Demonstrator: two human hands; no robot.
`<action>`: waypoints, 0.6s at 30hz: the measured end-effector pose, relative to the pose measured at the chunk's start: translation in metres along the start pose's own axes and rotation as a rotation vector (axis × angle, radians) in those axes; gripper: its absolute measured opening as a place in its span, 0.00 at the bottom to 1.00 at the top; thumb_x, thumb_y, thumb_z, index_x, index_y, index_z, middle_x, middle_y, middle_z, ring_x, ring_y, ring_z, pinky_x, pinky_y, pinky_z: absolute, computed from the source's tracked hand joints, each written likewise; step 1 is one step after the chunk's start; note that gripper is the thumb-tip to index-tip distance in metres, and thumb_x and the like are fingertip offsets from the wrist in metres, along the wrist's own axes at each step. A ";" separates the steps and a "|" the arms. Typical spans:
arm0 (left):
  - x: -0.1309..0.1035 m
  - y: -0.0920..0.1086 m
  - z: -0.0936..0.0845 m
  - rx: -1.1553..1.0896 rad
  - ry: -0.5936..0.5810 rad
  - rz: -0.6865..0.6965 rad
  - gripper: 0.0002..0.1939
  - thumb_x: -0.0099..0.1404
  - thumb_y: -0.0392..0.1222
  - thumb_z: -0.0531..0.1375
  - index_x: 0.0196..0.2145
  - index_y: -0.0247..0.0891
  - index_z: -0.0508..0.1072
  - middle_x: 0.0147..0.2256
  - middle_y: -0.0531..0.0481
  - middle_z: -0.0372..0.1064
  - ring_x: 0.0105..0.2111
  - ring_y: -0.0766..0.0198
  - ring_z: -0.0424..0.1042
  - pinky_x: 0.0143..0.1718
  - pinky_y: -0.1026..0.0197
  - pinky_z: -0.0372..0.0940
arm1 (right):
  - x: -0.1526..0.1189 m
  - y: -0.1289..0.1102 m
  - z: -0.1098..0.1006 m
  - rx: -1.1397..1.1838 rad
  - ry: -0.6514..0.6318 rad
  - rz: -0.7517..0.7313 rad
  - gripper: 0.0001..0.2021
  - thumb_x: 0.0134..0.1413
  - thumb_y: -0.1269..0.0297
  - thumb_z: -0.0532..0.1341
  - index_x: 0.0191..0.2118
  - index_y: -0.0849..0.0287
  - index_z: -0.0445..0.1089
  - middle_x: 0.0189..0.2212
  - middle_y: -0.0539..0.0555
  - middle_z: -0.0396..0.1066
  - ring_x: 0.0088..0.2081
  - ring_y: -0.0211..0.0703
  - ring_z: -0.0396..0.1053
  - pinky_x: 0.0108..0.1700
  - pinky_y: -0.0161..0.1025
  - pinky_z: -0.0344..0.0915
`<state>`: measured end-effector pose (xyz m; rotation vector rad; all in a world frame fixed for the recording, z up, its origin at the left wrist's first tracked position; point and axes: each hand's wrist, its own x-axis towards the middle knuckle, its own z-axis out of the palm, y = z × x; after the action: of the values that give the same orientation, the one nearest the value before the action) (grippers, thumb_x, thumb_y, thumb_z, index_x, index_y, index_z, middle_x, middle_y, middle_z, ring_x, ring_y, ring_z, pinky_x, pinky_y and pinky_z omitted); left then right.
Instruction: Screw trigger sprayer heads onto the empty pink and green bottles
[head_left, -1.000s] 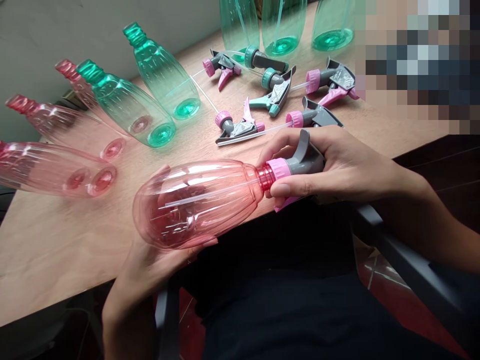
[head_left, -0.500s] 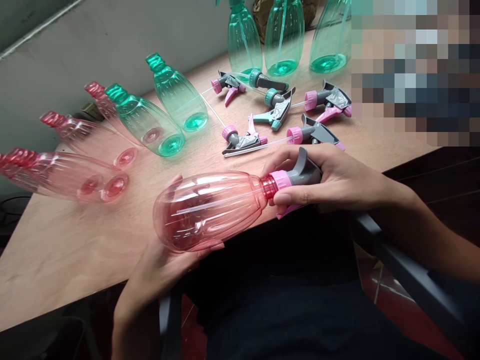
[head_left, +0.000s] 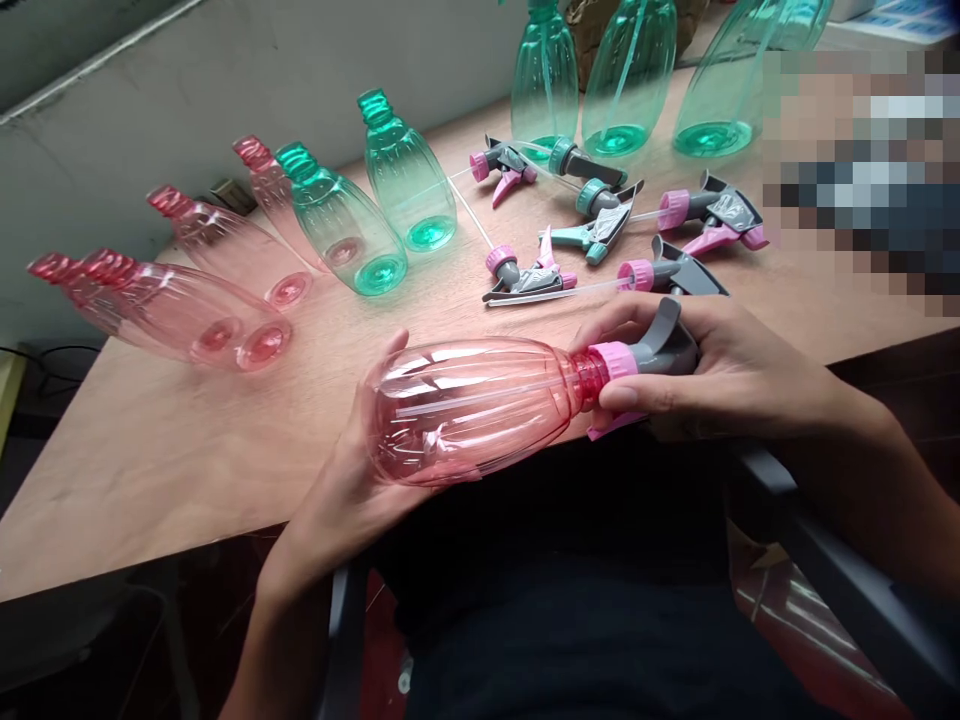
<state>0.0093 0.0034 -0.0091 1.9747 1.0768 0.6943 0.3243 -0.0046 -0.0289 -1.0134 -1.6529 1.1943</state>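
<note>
A clear pink spray bottle (head_left: 480,410) lies sideways in the air between my hands, just over the near table edge. Its base rests in my left hand (head_left: 360,450), whose fingers wrap round the far and under sides. At the neck, my right hand (head_left: 690,370) grips the grey-and-pink trigger spray head (head_left: 619,365), thumb on the pink collar. The head sits on the bottle's neck, and its thin dip tube (head_left: 480,392) runs down inside. Several loose trigger spray heads (head_left: 600,225), with pink or green collars, lie on the table beyond my right hand.
Several headless pink bottles (head_left: 195,310) and two headless green bottles (head_left: 409,170) stand at the table's left. Green bottles with tubes inside (head_left: 630,80) stand at the back. Chair armrests (head_left: 832,550) flank the lap, and the wooden table (head_left: 187,450) ends in front of it.
The view has shifted, so the table's contents appear further right, apart from small tilts. Both hands still hold the pink bottle, with nearly the same grip.
</note>
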 end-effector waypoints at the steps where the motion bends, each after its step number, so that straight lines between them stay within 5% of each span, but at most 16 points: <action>1: 0.000 0.000 0.000 0.007 -0.009 -0.001 0.51 0.63 0.42 0.72 0.73 0.61 0.46 0.67 0.54 0.62 0.66 0.43 0.66 0.69 0.41 0.63 | 0.000 -0.001 0.000 0.005 0.000 -0.001 0.14 0.53 0.60 0.76 0.45 0.51 0.80 0.37 0.48 0.78 0.36 0.43 0.76 0.37 0.35 0.70; 5: 0.000 -0.006 -0.003 -0.043 -0.050 0.102 0.63 0.52 0.51 0.78 0.74 0.60 0.44 0.71 0.50 0.57 0.72 0.34 0.53 0.70 0.34 0.58 | -0.001 -0.003 0.003 0.004 0.017 0.031 0.14 0.52 0.59 0.76 0.44 0.53 0.79 0.37 0.50 0.78 0.33 0.42 0.77 0.33 0.35 0.70; 8: -0.001 -0.013 -0.005 -0.154 -0.094 0.106 0.62 0.53 0.58 0.76 0.74 0.60 0.43 0.73 0.47 0.54 0.72 0.31 0.52 0.68 0.31 0.60 | -0.003 -0.004 0.005 0.038 0.013 0.094 0.13 0.56 0.59 0.74 0.44 0.54 0.77 0.31 0.49 0.77 0.31 0.42 0.78 0.30 0.34 0.70; 14: 0.000 -0.012 -0.002 -0.096 -0.064 0.119 0.62 0.56 0.44 0.77 0.74 0.65 0.41 0.73 0.48 0.52 0.69 0.31 0.58 0.66 0.30 0.61 | -0.003 -0.008 0.005 0.028 0.005 0.119 0.11 0.57 0.62 0.74 0.44 0.54 0.76 0.28 0.47 0.75 0.24 0.35 0.73 0.22 0.28 0.66; 18: 0.000 -0.012 -0.001 -0.095 -0.061 0.154 0.65 0.55 0.45 0.77 0.73 0.67 0.37 0.72 0.46 0.53 0.65 0.34 0.65 0.65 0.30 0.61 | -0.003 -0.010 0.005 0.058 -0.009 0.133 0.11 0.57 0.63 0.74 0.44 0.53 0.76 0.29 0.46 0.77 0.25 0.34 0.76 0.25 0.25 0.70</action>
<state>0.0028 0.0079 -0.0181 1.9981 0.8474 0.7480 0.3193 -0.0107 -0.0211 -1.0969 -1.5691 1.3274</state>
